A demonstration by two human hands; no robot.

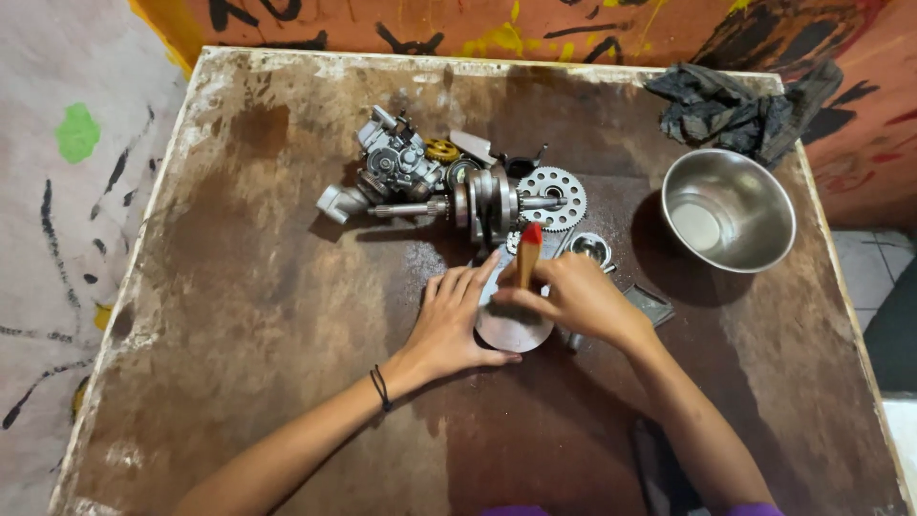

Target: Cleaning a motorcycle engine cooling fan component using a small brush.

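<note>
My left hand (453,325) lies flat on the worn table, fingers against a round flat metal part (514,328) and steadying it. My right hand (573,298) grips a wooden-handled tool with a red tip (528,250), held upright over that metal part; its working end is hidden by my fingers. Just beyond my hands lies a cluster of engine parts: a crankshaft (482,203), a toothed sprocket (552,198) and a grey cast housing (394,162).
A steel bowl (728,210) stands at the right. Dark rags (745,110) lie piled at the far right corner. A small rectangular metal piece (650,304) sits beside my right wrist. The stained table (239,306) has a pale edge; a painted wall is behind.
</note>
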